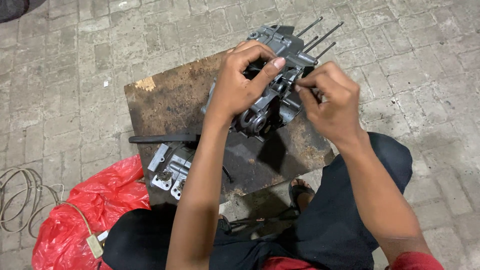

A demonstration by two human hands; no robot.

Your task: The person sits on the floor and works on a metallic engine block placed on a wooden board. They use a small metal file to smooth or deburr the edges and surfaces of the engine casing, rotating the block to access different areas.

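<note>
Grey cast metal, oily and dull, is what both hands work on: an engine crankcase (272, 85) that stands on a rusty dark board (165, 100) laid over the paved ground (75, 60). The left hand (240, 85) lies on the case from above, its fingers (270, 67) curled around the upper edge and the thumb across the front, so it holds the case firmly. The right hand (330, 102) is just beside the case on the right; its thumb and forefinger are pinched narrow on something very small at the side of the case, too small to tell what it is.

The case lies directly under the left fingers and just to the left of the right fingertips. Its long axis runs from near the left wrist up and away to the far right, where four thin studs (320, 35) stick out beyond both hands. The left hand is the one more fully on the case; the right one touches only at its fingertips.

Below the left forearm, near the person, a smaller grey metal part (170, 170) lies on the board, and a black flat bar (160, 138) lies just above it. A red plastic bag (75, 220) sits on the ground left of the forearm; what is in it I cannot see. A pale cable (20, 195) curls beside it.
</note>
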